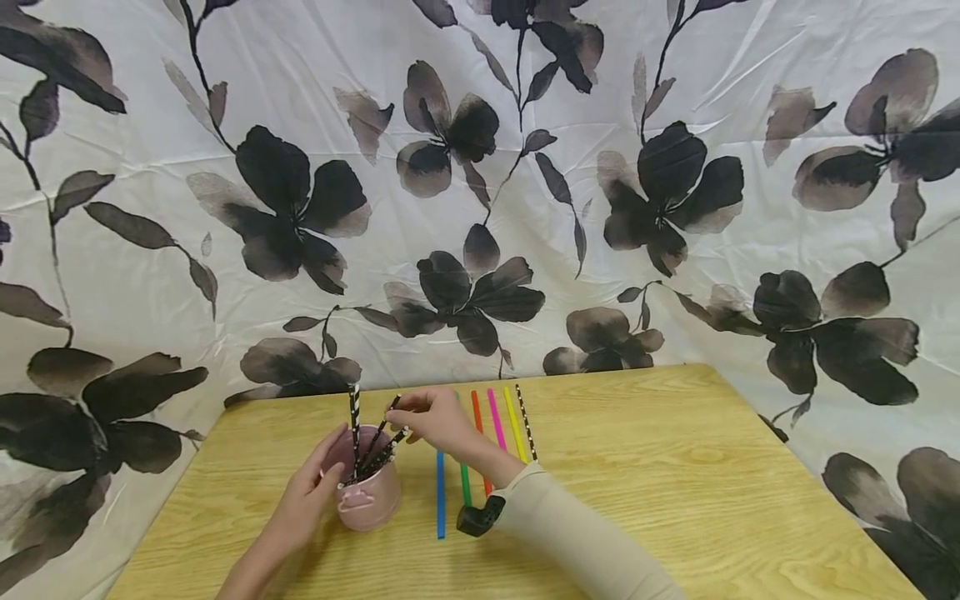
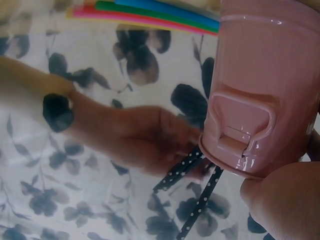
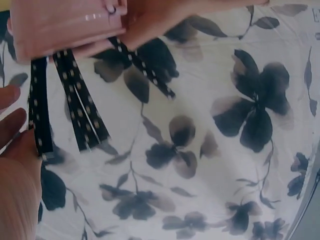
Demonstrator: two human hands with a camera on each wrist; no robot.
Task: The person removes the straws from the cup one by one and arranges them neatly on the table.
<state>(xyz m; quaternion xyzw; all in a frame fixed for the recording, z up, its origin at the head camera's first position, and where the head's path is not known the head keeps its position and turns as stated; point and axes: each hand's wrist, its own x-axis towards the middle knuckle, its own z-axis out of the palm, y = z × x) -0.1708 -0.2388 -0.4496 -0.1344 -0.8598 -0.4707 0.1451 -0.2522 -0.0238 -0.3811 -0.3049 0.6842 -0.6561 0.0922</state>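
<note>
Container: one glossy pink cylindrical pot (image 1: pixel 371 500) with a raised loop handle on its wall, upright on the left part of a pale wood-grain table (image 1: pixel 675 483).

Contents: several slim black straws with white dots (image 1: pixel 355 429), fanned over the rim; exact count not legible.

Left hand (image 1: pixel 311 475): curled round the pot's left side, thumb near the rim.

Right hand (image 1: pixel 435 417): fingers drawn in narrow above the pot, apparently pinching the upper end of one leaning straw.

Row, right of the pot: blue straw (image 1: pixel 441 500), green straw (image 1: pixel 465 483), orange-red straw (image 1: pixel 476 408), pink straw (image 1: pixel 496 412), yellow straw (image 1: pixel 515 421) and one black dotted straw (image 1: pixel 527 421), laid side by side, partly under the right forearm.

Handling, as judged: straws very light, fairly stiff, easily creased; best held lightly near the free end. Pot probably rigid and somewhat slippery; best steadied by its wall.

Edges and room: the rim and neighbouring straws crowded the fingers. The far table edge ran just before a floral cloth (image 1: pixel 562 292); the broadest stretch of tabletop lay right of the row.
</note>
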